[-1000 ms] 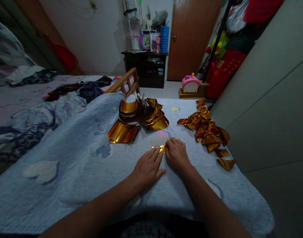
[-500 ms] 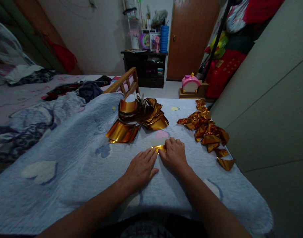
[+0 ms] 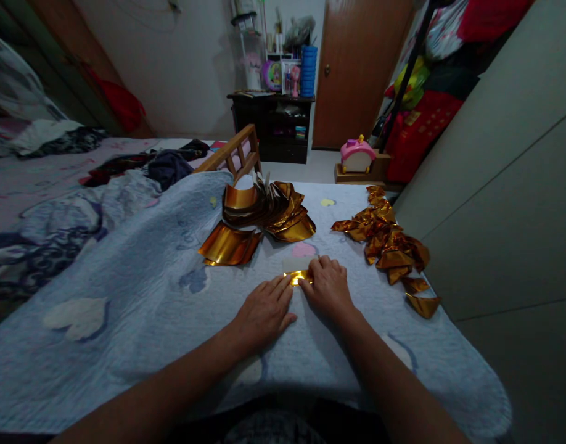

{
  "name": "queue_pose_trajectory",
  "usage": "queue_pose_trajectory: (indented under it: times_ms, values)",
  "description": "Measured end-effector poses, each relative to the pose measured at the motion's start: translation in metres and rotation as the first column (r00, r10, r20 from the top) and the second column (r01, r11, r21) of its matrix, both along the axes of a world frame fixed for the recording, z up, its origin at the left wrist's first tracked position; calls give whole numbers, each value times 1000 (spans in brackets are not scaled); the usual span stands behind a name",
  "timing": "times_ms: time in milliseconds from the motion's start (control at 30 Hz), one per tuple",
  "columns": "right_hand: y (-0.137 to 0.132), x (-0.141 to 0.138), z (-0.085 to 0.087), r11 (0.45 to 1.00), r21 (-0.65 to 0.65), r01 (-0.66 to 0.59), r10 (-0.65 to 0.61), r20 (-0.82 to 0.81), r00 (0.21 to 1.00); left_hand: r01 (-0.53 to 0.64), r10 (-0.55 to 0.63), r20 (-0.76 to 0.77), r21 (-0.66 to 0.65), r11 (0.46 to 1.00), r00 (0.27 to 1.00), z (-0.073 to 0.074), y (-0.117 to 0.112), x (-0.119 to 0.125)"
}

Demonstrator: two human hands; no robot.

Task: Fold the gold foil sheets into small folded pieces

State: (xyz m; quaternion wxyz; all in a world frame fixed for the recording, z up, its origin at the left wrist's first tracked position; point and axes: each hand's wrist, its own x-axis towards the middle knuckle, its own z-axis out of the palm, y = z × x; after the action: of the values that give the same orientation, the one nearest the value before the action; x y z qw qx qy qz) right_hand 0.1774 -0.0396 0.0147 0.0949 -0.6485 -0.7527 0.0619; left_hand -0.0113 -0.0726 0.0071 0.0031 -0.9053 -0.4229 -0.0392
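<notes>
A small sheet of gold foil paper (image 3: pixel 296 278) lies on the blanket in front of me, its near part a folded shiny gold strip and its far part pale. My left hand (image 3: pixel 265 310) rests flat with fingers stretched out, its fingertips touching the left end of the strip. On the right end, my right hand (image 3: pixel 330 287) has its fingers curled over the paper, with the thumb pressing on the gold strip. Beyond the hands is a fanned pile of gold foil sheets (image 3: pixel 230 244). Folded gold foil pieces (image 3: pixel 390 239) lie heaped to the right.
A light blue blanket (image 3: pixel 148 320) with heart patterns covers the surface. Crumpled clothes (image 3: pixel 121 206) spread on the left beside a wooden rail (image 3: pixel 225 150). A pale cabinet panel (image 3: pixel 509 185) borders the right edge. Farther back are a pink toy (image 3: pixel 357 154) and a dark shelf (image 3: pixel 269 126).
My right thumb has shifted slightly to the right along the strip, and more of the gold shows between my hands. My left hand stays nearly still.
</notes>
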Motion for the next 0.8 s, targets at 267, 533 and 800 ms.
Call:
queue_pose_trajectory:
  times_ms: [267,533,800]
  values:
    - [1,13,1,999,-43,15,-19,-100,995,-5,4,-22,-34,999,1000,3,0,-1]
    - [6,34,-9,996,-27,88,-91,-120,989,2,-3,-17,-64,998,1000,3,1,-3]
    - [9,49,-10,995,-68,79,-89,-160,983,22,-23,-15,-64,998,1000,3,2,-5]
